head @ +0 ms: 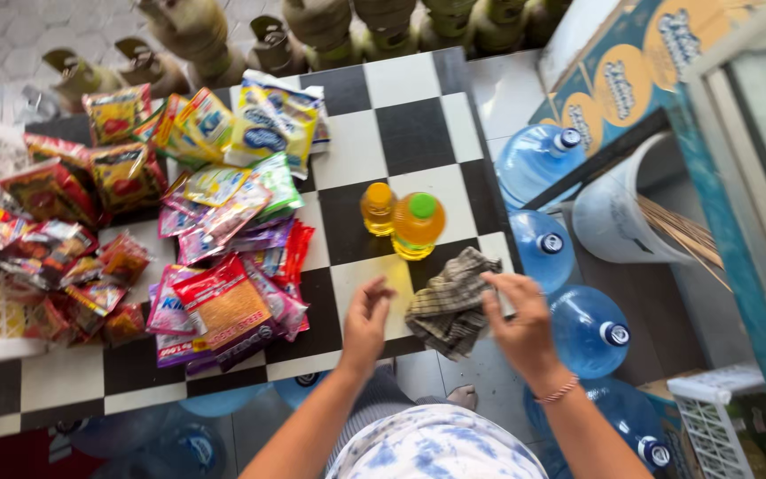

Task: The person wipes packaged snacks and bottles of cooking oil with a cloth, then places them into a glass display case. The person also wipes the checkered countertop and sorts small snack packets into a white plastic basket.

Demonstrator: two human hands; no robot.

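Head view, looking down on a black-and-white checkered table (418,124). We are seeing the right hand (514,321) closing its fingers on the right edge of a crumpled checked cloth (450,302), which is lying on the table's near right corner and partly hanging over the edge. The left hand (367,321) is resting open and empty on a white tile just left of the cloth, fingers slightly curled, gripping nothing. Just beyond the cloth, 2 cooking-oil bottles are standing upright and touching: a smaller one with a yellow cap (378,208) and a larger one with a green cap (418,224). A heap of snack sachets (223,266) is covering the left half of the table, near the left hand but apart from it. Below the right edge, blue water jugs (589,330) are standing on the floor. We are judging 2 risks here: a wide sweep of the cloth could be knocking the 2 bottles over, since they are standing so near it; and the overhanging cloth could be slipping off onto the jugs if the grip is loosening.
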